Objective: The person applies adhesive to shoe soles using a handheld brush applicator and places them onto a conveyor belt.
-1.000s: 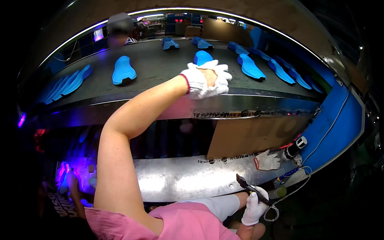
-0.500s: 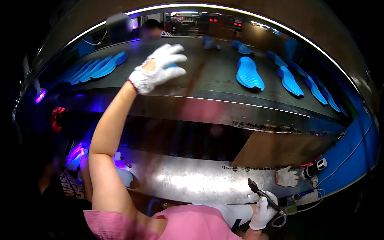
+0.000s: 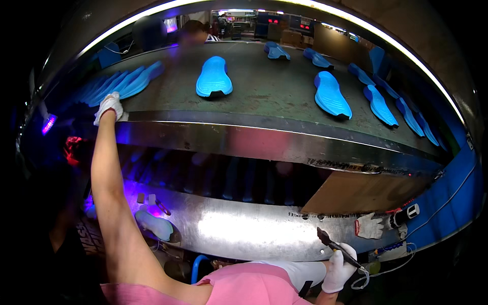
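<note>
My left hand (image 3: 109, 109), in a white glove, reaches to the far left edge of the belt. Its fingers are closed at the near end of a blue shoe sole (image 3: 138, 85), the front one of a row of several overlapping soles. Another blue sole (image 3: 214, 77) lies alone to the right of it on the belt. Low at the right, my gloved right hand (image 3: 339, 268) is closed around a dark-handled brush (image 3: 333, 245). A thin tube or cord trails from the handle, and the bristles point up and left over the metal bench.
More blue soles (image 3: 333, 96) lie on the dark belt (image 3: 264, 94) at right. On the metal bench (image 3: 244, 223) are a pale sole (image 3: 155, 224), a spare glove (image 3: 369, 226) and a black-and-white cylinder (image 3: 405, 215). A cardboard sheet (image 3: 351, 190) leans behind. A person (image 3: 194, 33) is across the belt.
My left hand has moved left and nearer, from mid-belt to the row of soles. A sole now lies where it was. Soles at right have shifted slightly rightward; my right hand keeps the brush.
</note>
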`<state>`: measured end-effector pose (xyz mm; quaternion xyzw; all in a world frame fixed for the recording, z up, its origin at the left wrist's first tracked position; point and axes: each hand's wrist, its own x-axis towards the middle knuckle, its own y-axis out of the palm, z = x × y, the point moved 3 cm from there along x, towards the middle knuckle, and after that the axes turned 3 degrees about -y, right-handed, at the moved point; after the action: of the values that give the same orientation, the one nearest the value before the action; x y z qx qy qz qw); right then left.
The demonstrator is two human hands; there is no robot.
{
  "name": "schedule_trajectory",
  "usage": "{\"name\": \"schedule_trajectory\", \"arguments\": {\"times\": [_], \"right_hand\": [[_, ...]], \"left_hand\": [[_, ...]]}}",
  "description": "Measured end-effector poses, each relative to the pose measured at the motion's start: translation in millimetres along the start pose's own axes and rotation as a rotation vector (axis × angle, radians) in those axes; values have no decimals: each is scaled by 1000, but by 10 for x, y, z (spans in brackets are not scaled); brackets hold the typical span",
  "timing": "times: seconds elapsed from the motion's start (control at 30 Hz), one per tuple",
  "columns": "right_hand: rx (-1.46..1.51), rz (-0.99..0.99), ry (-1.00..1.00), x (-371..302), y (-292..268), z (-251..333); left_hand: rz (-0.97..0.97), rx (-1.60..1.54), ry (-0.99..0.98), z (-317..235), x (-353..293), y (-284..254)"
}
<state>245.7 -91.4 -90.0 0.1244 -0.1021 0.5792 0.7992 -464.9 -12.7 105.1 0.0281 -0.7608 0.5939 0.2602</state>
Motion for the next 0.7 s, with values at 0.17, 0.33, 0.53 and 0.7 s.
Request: {"name": "schedule_trajectory", "arguments": {"times": [0.17, 0.33, 0.53, 0.7], "right_hand": [[-91, 53, -50, -38, -19, -28], [62, -126, 107, -56, -179, -44], [228, -366, 48, -101, -456, -221], [241, -556, 47, -151, -873, -405]], "left_hand": [[-85, 55, 128, -155, -92, -95], [-11, -1070, 379, -509, -528, -330], [-346, -1640, 962, -1214, -2588, -897], [340, -1529, 1783, -1160, -4271, -568]]}}
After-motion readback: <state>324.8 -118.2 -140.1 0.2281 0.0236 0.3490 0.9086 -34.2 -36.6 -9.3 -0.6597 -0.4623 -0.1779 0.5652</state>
